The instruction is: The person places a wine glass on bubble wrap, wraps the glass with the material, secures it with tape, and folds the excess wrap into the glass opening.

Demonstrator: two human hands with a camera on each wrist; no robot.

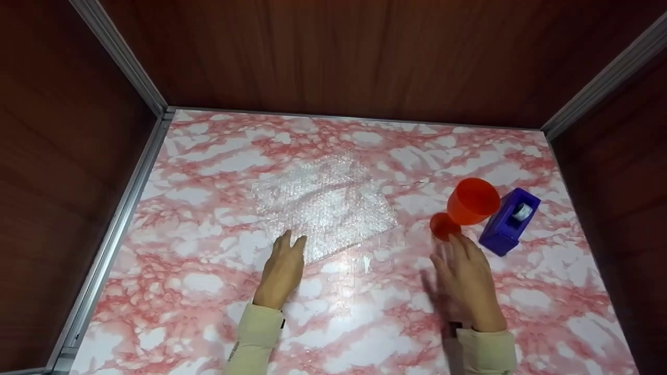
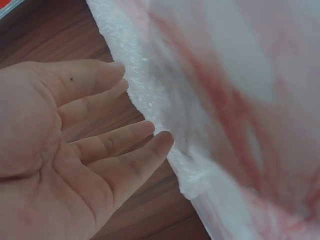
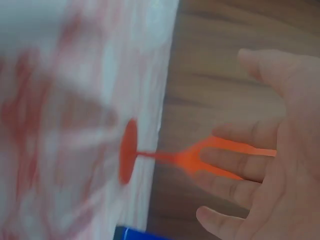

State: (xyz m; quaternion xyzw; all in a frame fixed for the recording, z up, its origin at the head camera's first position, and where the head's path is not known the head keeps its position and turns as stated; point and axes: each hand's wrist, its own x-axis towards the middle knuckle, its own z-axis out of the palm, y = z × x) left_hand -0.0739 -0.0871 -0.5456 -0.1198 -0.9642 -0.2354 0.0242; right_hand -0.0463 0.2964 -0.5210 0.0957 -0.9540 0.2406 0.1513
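Observation:
A sheet of clear bubble wrap (image 1: pixel 333 208) lies flat left of centre on the marbled table. My left hand (image 1: pixel 284 268) is over its near edge, and in the left wrist view the relaxed fingers (image 2: pixel 132 160) overlap the edge of the wrap (image 2: pixel 142 87), gripping nothing. An orange goblet (image 1: pixel 473 203) stands upright on its round foot at the right. Just on the near side of it is my right hand (image 1: pixel 469 284), fingers extended and thumb apart. In the right wrist view those fingers (image 3: pixel 232 162) pass in front of the goblet's bowl, without curling round it.
A purple tape dispenser (image 1: pixel 508 224) with a roll in it stands right beside the goblet. Dark wood-grain panels (image 1: pixel 354 57) with metal corner strips (image 1: pixel 127 57) enclose the table (image 1: pixel 208 323) at the back and on both sides.

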